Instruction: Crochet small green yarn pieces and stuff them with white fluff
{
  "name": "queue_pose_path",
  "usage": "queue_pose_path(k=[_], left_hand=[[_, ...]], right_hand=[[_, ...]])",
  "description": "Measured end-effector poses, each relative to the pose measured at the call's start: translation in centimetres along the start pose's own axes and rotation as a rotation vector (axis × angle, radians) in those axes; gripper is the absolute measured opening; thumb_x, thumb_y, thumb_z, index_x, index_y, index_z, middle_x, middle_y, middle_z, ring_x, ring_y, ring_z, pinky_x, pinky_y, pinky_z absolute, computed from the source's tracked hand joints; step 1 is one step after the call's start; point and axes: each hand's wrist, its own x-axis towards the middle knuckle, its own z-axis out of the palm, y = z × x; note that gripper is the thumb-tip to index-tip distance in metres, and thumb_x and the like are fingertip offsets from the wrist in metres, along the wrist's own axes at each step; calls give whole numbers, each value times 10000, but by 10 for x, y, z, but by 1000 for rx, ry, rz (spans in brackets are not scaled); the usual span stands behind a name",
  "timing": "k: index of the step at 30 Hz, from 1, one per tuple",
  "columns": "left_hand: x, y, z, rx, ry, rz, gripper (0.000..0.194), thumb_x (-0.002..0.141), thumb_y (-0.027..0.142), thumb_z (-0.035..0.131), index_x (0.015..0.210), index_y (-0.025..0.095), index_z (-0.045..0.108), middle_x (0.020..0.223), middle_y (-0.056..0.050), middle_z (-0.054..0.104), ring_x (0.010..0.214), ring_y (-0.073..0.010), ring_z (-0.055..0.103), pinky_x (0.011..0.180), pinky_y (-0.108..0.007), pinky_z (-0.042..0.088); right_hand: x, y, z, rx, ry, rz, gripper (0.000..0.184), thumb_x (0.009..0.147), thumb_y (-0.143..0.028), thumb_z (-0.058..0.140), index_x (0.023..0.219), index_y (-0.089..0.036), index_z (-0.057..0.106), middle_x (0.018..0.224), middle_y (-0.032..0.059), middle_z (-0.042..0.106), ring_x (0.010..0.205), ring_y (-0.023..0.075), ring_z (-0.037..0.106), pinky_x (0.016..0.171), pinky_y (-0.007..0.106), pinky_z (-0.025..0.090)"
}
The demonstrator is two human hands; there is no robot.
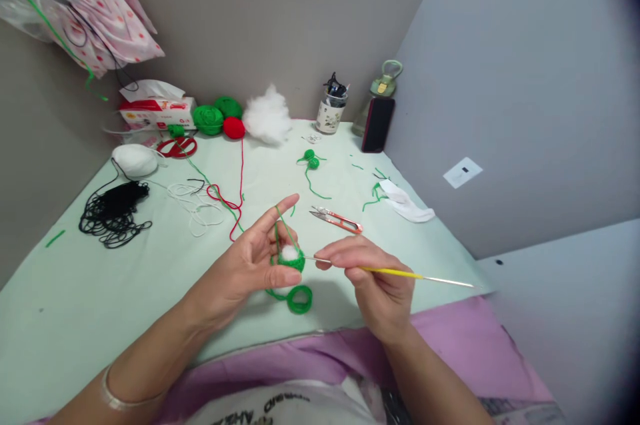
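Observation:
Near the front of the table, my left hand (250, 265) grips a small green crochet piece (296, 264) with white stuffing (290, 253) showing at its top. Green yarn runs up from the piece and over my raised left index finger. My right hand (377, 278) pinches a crochet hook (395, 272) with a yellow handle, its metal tip at the piece's right edge. Just below the piece lies a green ring (300, 300) on the cloth. Orange thread snips (337, 219) rest beyond my right hand.
At the back stand a tissue box (160, 114), green yarn balls (208, 120), a red yarn ball (233, 128), fluffy stuffing (269, 116), a pen cup (330, 113) and a phone (378, 125). Black yarn (117, 212) lies left; two small green balls (311, 159) sit mid-table.

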Motion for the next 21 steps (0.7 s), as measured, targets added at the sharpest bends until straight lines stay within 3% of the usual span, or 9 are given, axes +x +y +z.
queue_pose_path(k=[9, 15, 18, 21], left_hand=[[-1, 0, -8, -23, -152, -40, 715, 803, 334, 885, 1481, 333, 659, 988, -20, 627, 836, -163, 573, 735, -278, 457], [-1, -2, -4, -120, -209, -85, 612, 857, 314, 845, 1448, 289, 690, 970, -36, 687, 818, -180, 656, 751, -301, 479], [-2, -4, 3, -185, -224, -101, 554, 905, 287, 805, 1445, 292, 685, 1003, -53, 740, 871, -213, 713, 805, -340, 512], [-3, -6, 7, -232, -202, -100, 529, 931, 283, 786, 1449, 301, 678, 998, -40, 768, 843, -191, 727, 836, -344, 520]], right_hand=[[-4, -1, -6, 188, 35, 162, 161, 1030, -243, 659, 1074, -249, 814, 936, 48, 830, 751, 162, 766, 695, 323, 659], [2, 2, -2, 259, 15, 222, 156, 1024, -311, 676, 988, -227, 803, 832, 42, 811, 639, 153, 743, 600, 286, 644], [2, 3, 10, 250, 32, 173, 152, 1016, -334, 686, 1001, -244, 808, 858, 34, 785, 635, 139, 717, 557, 266, 618], [-1, 3, 21, 100, 77, 115, 147, 1021, -309, 673, 1041, -269, 813, 988, 57, 790, 768, 172, 746, 569, 287, 619]])
